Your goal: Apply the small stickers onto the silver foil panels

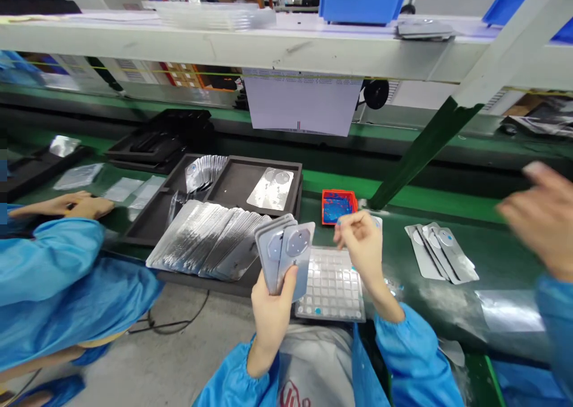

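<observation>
My left hand grips a fanned stack of grey metal plates upright, each with a round blue-dotted disc on its face. Just to its right, my right hand is raised with fingertips pinched together; whether a small part sits between them I cannot tell. Under both hands lies a clear gridded tray holding a few tiny blue pieces. A small orange tray with blue contents stands just behind my right hand.
A long row of shiny plates leans across a black tray. Several finished plates lie on the green belt at right. One co-worker's hand rests at left, another's blurred hand at right. A shelf runs overhead.
</observation>
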`<state>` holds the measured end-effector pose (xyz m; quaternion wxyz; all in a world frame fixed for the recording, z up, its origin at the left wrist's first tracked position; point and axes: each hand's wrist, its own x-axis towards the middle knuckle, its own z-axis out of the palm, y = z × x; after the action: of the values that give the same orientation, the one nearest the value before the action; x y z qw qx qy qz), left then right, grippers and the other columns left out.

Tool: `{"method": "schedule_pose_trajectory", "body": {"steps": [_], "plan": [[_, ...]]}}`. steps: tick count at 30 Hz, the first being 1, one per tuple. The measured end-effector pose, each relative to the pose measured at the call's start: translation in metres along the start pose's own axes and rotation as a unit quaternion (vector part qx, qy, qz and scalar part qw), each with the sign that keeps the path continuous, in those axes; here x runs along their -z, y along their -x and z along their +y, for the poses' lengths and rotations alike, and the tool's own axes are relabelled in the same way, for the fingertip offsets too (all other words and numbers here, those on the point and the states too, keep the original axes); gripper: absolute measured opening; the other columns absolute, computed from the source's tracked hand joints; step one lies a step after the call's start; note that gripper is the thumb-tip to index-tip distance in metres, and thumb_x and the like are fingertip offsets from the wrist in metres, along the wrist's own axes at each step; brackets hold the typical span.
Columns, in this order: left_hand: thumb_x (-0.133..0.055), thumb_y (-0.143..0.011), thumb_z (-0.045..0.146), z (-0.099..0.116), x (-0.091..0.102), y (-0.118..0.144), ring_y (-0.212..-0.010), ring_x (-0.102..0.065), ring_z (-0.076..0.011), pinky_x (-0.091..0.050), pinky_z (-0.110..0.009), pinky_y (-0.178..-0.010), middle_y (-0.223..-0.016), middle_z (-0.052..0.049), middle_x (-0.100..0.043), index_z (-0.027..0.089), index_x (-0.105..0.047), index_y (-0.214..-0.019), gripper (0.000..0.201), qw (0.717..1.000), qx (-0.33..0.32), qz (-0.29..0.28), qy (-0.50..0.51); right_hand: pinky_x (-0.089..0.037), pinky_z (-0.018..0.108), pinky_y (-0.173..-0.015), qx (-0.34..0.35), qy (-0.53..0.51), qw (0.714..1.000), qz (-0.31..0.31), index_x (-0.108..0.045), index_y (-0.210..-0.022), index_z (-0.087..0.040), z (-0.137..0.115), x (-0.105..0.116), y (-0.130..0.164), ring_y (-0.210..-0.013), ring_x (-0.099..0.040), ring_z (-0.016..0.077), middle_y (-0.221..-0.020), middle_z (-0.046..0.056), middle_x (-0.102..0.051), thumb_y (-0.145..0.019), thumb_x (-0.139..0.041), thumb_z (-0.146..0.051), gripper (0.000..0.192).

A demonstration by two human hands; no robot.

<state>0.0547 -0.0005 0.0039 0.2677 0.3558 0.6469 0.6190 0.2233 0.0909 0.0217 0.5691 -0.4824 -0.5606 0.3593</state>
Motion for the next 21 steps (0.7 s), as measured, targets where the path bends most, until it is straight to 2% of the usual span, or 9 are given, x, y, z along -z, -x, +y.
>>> {"method": "schedule_pose_trajectory", "body": {"steps": [2, 4, 6, 9, 10, 12, 15, 17, 21], "plan": [[-0.082, -0.07, 0.045, 0.0, 0.005, -0.002, -0.078, -0.084, -0.0285, -0.068, -0.033, -0.071, -0.083, -0.009, -0.087, 0.018, -0.083, -0.088, 0.032, 1.0, 0.018, 0.014, -0.009, -0.06, 0.031, -0.066, 0.045, 0.15, 0.986, 0.058, -0.062, -0.094, -0.024, 0.023, 0.005, -0.031, -0.073, -0.067, 0.0184, -0.084, 0.003, -0.068, -0.1, -0.06, -0.032, 0.009], [-0.083, -0.069, 0.047, -0.001, 0.011, -0.004, -0.08, -0.083, -0.0283, -0.068, -0.034, -0.074, -0.085, -0.01, -0.087, 0.017, -0.082, -0.089, 0.036, 0.999, 0.028, 0.022, -0.016, -0.064, 0.042, -0.082, 0.056, 0.303, 0.951, 0.013, -0.067, -0.103, -0.022, 0.048, 0.011, -0.057, -0.088, -0.071, 0.0244, -0.094, 0.009, -0.073, -0.101, -0.051, -0.025, 0.016], [-0.083, -0.069, 0.047, -0.004, 0.015, -0.004, -0.081, -0.082, -0.0276, -0.067, -0.034, -0.074, -0.086, -0.01, -0.086, 0.017, -0.081, -0.09, 0.037, 0.999, 0.035, 0.03, -0.024, -0.06, 0.054, -0.101, 0.045, 0.348, 0.936, -0.034, -0.071, -0.102, -0.02, 0.07, 0.018, -0.071, -0.111, -0.072, 0.0317, -0.113, 0.016, -0.077, -0.094, -0.056, -0.018, 0.017], [-0.084, -0.069, 0.047, -0.008, 0.021, -0.006, -0.08, -0.08, -0.0262, -0.065, -0.032, -0.072, -0.086, -0.01, -0.085, 0.016, -0.081, -0.091, 0.038, 0.997, 0.037, 0.051, -0.042, -0.046, 0.066, -0.121, 0.066, 0.417, 0.901, -0.099, -0.074, -0.099, -0.016, 0.091, 0.03, -0.068, -0.146, -0.056, 0.0413, -0.149, 0.023, -0.066, -0.09, -0.057, -0.01, 0.021], [-0.084, -0.069, 0.047, -0.01, 0.022, -0.006, -0.08, -0.08, -0.0257, -0.064, -0.032, -0.072, -0.087, -0.01, -0.085, 0.016, -0.081, -0.091, 0.038, 0.997, 0.036, 0.055, -0.048, -0.044, 0.067, -0.122, 0.081, 0.449, 0.883, -0.115, -0.076, -0.105, -0.014, 0.093, 0.035, -0.06, -0.15, -0.052, 0.0424, -0.156, 0.024, -0.061, -0.091, -0.054, -0.009, 0.026], [-0.083, -0.07, 0.046, -0.012, 0.024, -0.007, -0.08, -0.079, -0.0247, -0.064, -0.032, -0.073, -0.087, -0.009, -0.084, 0.016, -0.081, -0.093, 0.037, 0.996, 0.033, 0.059, -0.056, -0.047, 0.066, -0.118, 0.107, 0.492, 0.854, -0.127, -0.073, -0.128, -0.009, 0.095, 0.042, -0.039, -0.144, -0.057, 0.0423, -0.153, 0.027, -0.063, -0.098, -0.049, -0.011, 0.039], [-0.083, -0.073, 0.044, -0.016, 0.025, -0.008, -0.08, -0.078, -0.0227, -0.062, -0.031, -0.074, -0.088, -0.008, -0.083, 0.015, -0.08, -0.093, 0.035, 0.995, 0.025, 0.063, -0.069, -0.059, 0.057, -0.102, 0.126, 0.467, 0.866, -0.128, -0.063, -0.148, -0.008, 0.09, 0.05, 0.006, -0.117, -0.069, 0.0371, -0.125, 0.023, -0.075, -0.106, -0.048, -0.019, 0.046], [-0.083, -0.076, 0.043, -0.018, 0.025, -0.008, -0.081, -0.077, -0.0216, -0.062, -0.03, -0.076, -0.089, -0.007, -0.083, 0.015, -0.08, -0.095, 0.034, 0.995, 0.017, 0.064, -0.076, -0.062, 0.051, -0.095, 0.145, 0.414, 0.886, -0.149, -0.068, -0.142, -0.016, 0.085, 0.051, 0.041, -0.11, -0.071, 0.0327, -0.118, 0.017, -0.076, -0.109, -0.051, -0.023, 0.038], [-0.082, -0.079, 0.043, -0.02, 0.022, -0.007, -0.084, -0.077, -0.0208, -0.062, -0.029, -0.078, -0.093, -0.007, -0.084, 0.016, -0.08, -0.097, 0.033, 0.995, 0.009, 0.056, -0.084, -0.063, 0.044, -0.094, 0.177, 0.361, 0.899, -0.171, -0.072, -0.13, -0.02, 0.072, 0.044, 0.098, -0.116, -0.072, 0.0286, -0.132, 0.017, -0.072, -0.11, -0.054, -0.02, 0.027]]}}
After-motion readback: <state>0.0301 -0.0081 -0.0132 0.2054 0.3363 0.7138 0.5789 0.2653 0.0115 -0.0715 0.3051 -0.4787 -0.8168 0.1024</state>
